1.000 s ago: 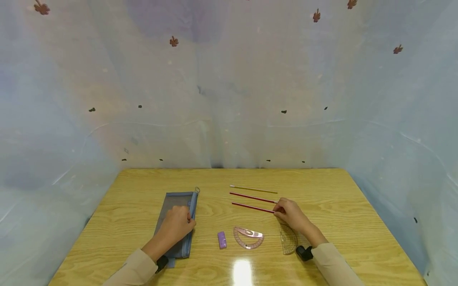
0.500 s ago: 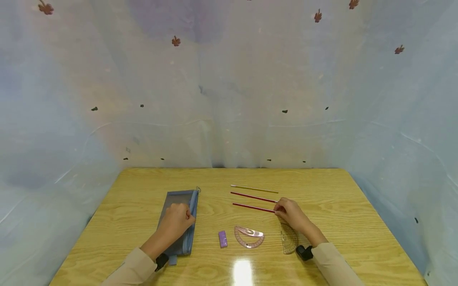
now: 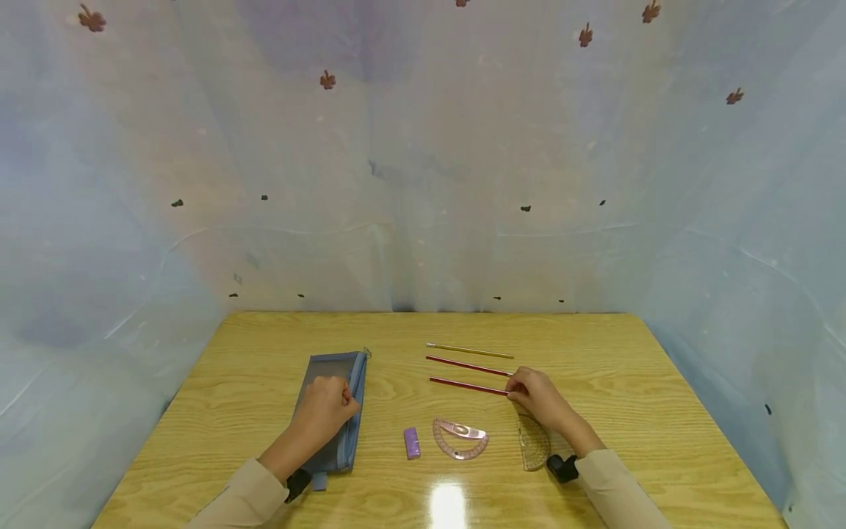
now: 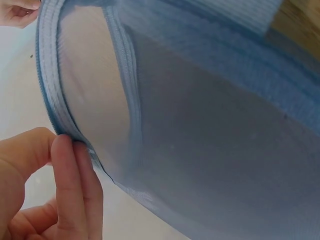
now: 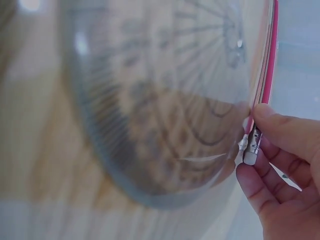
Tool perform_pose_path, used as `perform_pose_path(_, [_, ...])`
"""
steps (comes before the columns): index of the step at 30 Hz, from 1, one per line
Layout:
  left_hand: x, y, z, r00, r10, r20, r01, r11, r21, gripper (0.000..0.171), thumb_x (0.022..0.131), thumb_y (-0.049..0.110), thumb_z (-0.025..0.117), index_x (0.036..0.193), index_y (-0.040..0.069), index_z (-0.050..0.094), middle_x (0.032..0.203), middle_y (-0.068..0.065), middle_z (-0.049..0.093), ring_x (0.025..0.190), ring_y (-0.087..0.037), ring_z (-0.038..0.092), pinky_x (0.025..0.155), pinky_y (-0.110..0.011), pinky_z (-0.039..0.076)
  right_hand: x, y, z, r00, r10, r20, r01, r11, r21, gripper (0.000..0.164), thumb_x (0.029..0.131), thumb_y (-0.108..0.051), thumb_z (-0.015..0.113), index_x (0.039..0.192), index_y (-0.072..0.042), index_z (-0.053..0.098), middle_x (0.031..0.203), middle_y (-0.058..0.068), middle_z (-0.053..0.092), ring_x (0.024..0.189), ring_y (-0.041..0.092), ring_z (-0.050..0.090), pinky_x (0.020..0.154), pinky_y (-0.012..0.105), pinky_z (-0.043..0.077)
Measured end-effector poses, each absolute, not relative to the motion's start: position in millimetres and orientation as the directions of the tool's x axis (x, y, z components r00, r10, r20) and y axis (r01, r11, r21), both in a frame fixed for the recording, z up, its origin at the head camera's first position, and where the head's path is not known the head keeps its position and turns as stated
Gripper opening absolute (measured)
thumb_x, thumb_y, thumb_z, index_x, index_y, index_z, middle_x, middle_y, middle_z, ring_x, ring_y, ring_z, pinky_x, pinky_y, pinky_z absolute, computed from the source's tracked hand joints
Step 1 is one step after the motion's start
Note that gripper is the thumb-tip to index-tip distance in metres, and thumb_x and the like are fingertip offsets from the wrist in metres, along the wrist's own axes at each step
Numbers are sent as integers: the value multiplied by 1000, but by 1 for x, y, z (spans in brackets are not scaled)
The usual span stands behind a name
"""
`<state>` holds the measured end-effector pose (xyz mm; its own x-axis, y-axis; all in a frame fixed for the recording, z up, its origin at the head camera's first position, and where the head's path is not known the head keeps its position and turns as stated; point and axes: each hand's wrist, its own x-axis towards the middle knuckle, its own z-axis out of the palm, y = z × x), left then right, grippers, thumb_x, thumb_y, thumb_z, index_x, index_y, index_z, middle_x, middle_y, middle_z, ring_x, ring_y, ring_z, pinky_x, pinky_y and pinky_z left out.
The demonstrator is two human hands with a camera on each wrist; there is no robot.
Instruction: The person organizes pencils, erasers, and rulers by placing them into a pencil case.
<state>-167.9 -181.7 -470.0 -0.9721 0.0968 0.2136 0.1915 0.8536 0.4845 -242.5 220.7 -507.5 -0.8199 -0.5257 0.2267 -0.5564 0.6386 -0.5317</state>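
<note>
A blue mesh pencil case lies at the left of the table. My left hand is over it, and in the left wrist view its thumb and fingers pinch the zipped edge. Further right, my right hand pinches the eraser end of the nearer red pencil. A second red pencil lies just behind, its end at my knuckles. In the right wrist view the silver-and-white pencil end shows between thumb and fingertips. A clear protractor lies below my right wrist.
Behind the red pencils lies a yellow pencil. A purple eraser and a pink protractor sit between the hands. The wooden table ends at a hanging pale sheet.
The head view has shifted very slightly. Both hands keep their holds on the pencil case and the red pencil, and the other things stay in place.
</note>
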Motion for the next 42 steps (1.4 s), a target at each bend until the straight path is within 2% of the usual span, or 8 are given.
perform_pose_path(7, [-167,-183,-468,-973,92,210,186,849,494,34,80,-6,67,59,13,49,52,6,37,47,-4,27,46,-20,23,-243,216,-508,-811,-529,250,-573,630,-525,7,91,-8,71,87,-2,70,85,0,60,74,11,57,62,26,51])
perform_pose_path(15, [-168,-186,-466,-970,103,219,199,856,477,42,79,-8,65,58,17,39,53,9,27,49,-5,20,48,-20,18,-243,211,-507,-804,-532,265,-583,619,-526,3,89,-3,72,88,-3,69,84,0,60,74,12,57,63,27,52])
perform_pose_path(18, [-167,-186,-465,-971,105,217,198,858,473,44,79,-8,65,58,18,36,53,9,24,50,-5,18,49,-20,16,-242,210,-506,-806,-529,267,-581,620,-528,7,88,0,72,88,-6,69,84,-1,60,74,12,58,63,27,52])
perform_pose_path(26, [-165,-186,-464,-966,106,237,211,852,479,38,79,-9,65,57,14,45,52,8,30,48,-4,21,47,-19,18,-240,206,-503,-807,-530,259,-576,612,-543,5,88,-1,72,89,-5,69,84,-1,58,74,12,57,63,26,52])
perform_pose_path(33, [-165,-186,-465,-966,98,239,206,853,480,30,79,-8,66,61,13,52,53,5,43,46,-4,29,46,-19,24,-240,202,-502,-803,-536,261,-582,610,-538,3,89,-3,71,90,-3,69,86,-2,59,75,10,58,64,27,53])
perform_pose_path(42, [-166,-186,-464,-965,98,242,207,852,481,32,79,-8,66,60,13,51,50,6,40,46,-3,28,45,-18,23,-241,193,-496,-792,-557,251,-593,602,-535,3,90,-4,71,93,-4,69,87,-2,60,77,12,59,66,28,53])
